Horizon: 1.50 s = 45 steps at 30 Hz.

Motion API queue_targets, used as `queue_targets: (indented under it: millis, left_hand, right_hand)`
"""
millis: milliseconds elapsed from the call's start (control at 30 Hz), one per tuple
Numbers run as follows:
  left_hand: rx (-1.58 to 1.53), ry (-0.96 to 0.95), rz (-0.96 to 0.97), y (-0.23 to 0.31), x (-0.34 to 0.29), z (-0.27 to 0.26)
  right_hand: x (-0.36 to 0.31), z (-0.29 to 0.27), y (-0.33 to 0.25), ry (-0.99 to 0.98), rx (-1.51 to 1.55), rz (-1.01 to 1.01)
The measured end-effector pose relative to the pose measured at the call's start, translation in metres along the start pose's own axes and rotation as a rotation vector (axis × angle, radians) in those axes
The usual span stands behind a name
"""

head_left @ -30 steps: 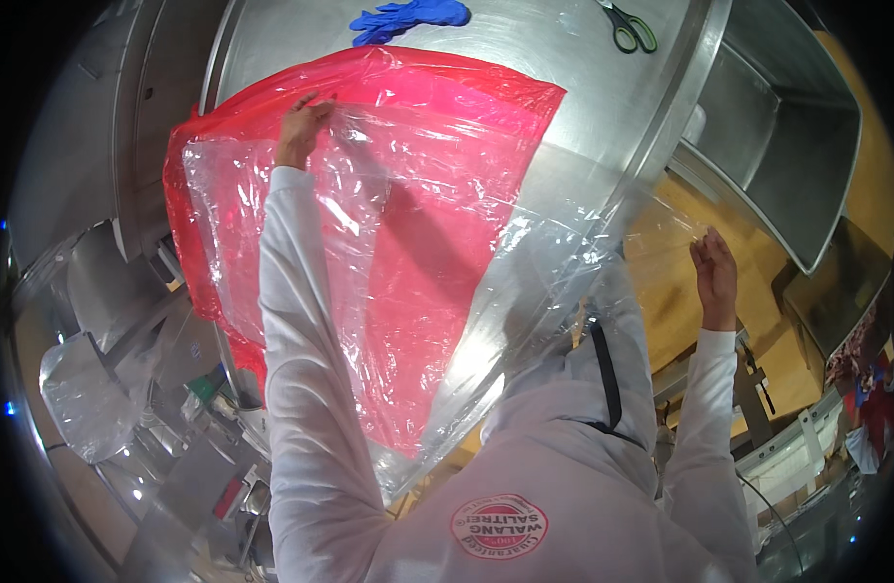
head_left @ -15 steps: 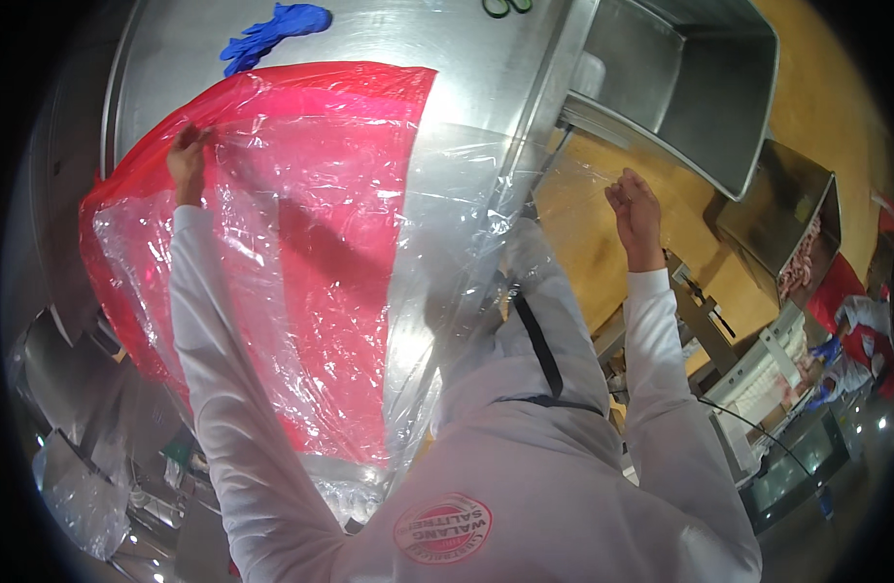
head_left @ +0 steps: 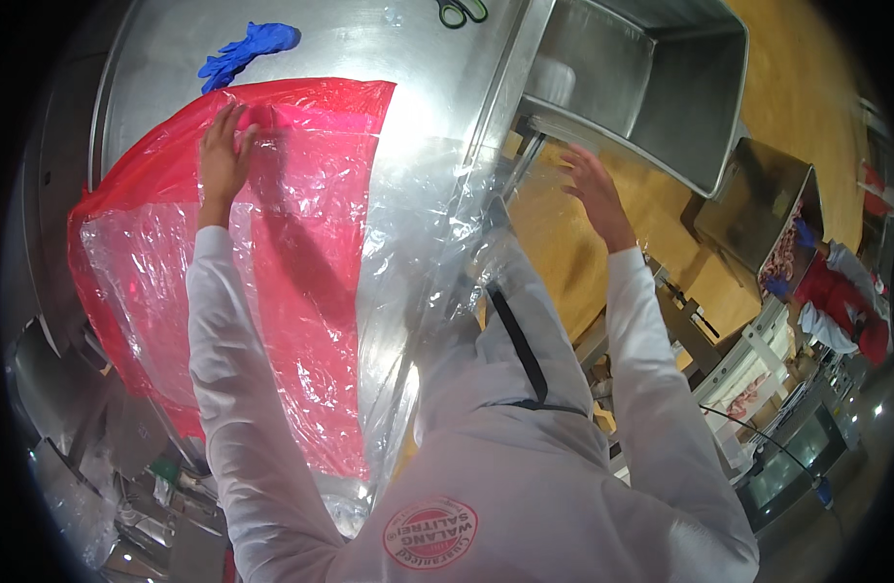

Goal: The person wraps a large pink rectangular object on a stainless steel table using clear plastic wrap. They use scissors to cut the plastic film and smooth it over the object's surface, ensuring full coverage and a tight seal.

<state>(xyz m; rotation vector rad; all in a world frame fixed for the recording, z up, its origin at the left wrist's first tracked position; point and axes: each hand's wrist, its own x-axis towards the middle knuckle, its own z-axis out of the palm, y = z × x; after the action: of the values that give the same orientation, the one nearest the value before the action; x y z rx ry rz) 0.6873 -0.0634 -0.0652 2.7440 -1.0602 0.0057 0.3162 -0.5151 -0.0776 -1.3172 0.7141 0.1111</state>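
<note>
A red plastic sheet or bag [head_left: 335, 233] lies spread over the metal table [head_left: 423, 92]. Clear plastic film [head_left: 394, 253] is laid over it and hangs past the table's right edge, close to my body. My left hand [head_left: 223, 163] is over the upper part of the red plastic with its fingers stretched apart, nothing gripped; whether it touches the film I cannot tell. Out beyond the table edge, my right hand [head_left: 598, 194] is raised in the air, fingers extended and apart, near the clear film's right side and holding nothing.
Crumpled blue gloves [head_left: 248, 51] and green-and-black scissors [head_left: 462, 12] lie at the table's far side. A large metal tub [head_left: 700, 97] stands at the right. Beyond it, a co-worker in red and white [head_left: 841, 301] reaches into a metal bin [head_left: 758, 189] of meat pieces.
Both hands have let go of the clear film, their pinching fingers now spread. My right hand moved left, and my left hand shifted right. The film's right side has dropped toward the table edge.
</note>
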Motion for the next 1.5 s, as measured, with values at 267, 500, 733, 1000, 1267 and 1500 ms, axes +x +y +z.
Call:
queue_targets:
  millis: [267, 500, 733, 1000, 1267, 1500]
  left_hand:
    - [-0.008, -0.338, 0.116, 0.013, 0.027, 0.014]
    - [-0.322, -0.376, -0.097, 0.036, 0.034, 0.001]
    - [-0.459, -0.487, -0.061, 0.049, 0.046, 0.009]
    - [-0.817, -0.583, 0.244, 0.192, 0.067, 0.035]
    - [-0.7, -0.725, 0.262, 0.257, 0.081, 0.036]
    - [-0.787, -0.656, 0.207, 0.185, 0.073, 0.038]
  right_hand:
    - [0.014, -0.016, -0.02, -0.159, -0.198, 0.156]
    - [0.008, -0.045, -0.016, 0.088, -0.048, 0.063]
    - [0.066, 0.029, -0.038, -0.247, -0.534, -0.2]
    - [0.08, 0.061, -0.047, -0.468, -0.504, -0.189]
    - [0.087, 0.048, -0.044, -0.517, -0.307, -0.114]
    - [0.087, 0.051, -0.054, -0.471, -0.326, -0.167]
